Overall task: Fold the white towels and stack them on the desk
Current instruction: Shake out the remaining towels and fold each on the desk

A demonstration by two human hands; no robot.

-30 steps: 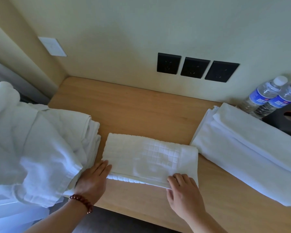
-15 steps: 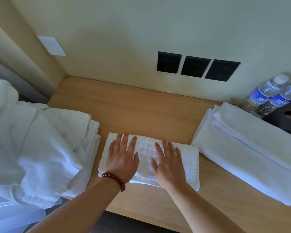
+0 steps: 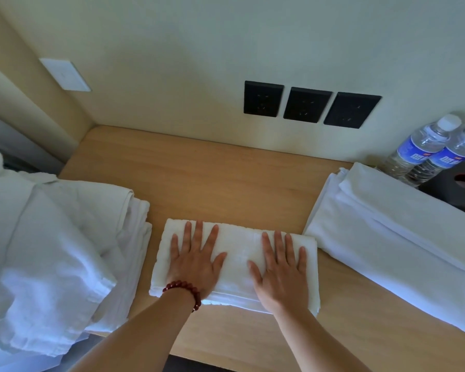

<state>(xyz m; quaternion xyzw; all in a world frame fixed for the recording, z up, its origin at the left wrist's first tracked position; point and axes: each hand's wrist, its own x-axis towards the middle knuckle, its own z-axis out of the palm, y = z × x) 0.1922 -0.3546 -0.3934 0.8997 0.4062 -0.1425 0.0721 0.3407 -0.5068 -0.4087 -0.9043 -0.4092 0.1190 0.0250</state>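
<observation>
Both hands lie flat w/ fingers spread on the folded towel (image 3: 236, 253): left hand (image 3: 196, 261) on its left half, right hand (image 3: 279, 267) on its right half, palms down, pressing on the cloth, gripping nothing. Left wrist has a dark red bead bracelet (image 3: 184, 289). Towel sits under both palms at the front-centre of the wooden desk (image 3: 220, 178), long side running L–R, near edge close to the desk's front edge. To its left, just beside it, a loose heap of white towels (image 3: 59, 251) hangs partly over the desk's edge. To its right, a folded stack of white towels (image 3: 403, 242), its near corner just beside the pressed towel. Behind that stack, 2 water bottles (image 3: 424, 151) at the wall. Three black sockets (image 3: 308, 104) on the wall above the desk, a white switch plate (image 3: 65, 74) further left
</observation>
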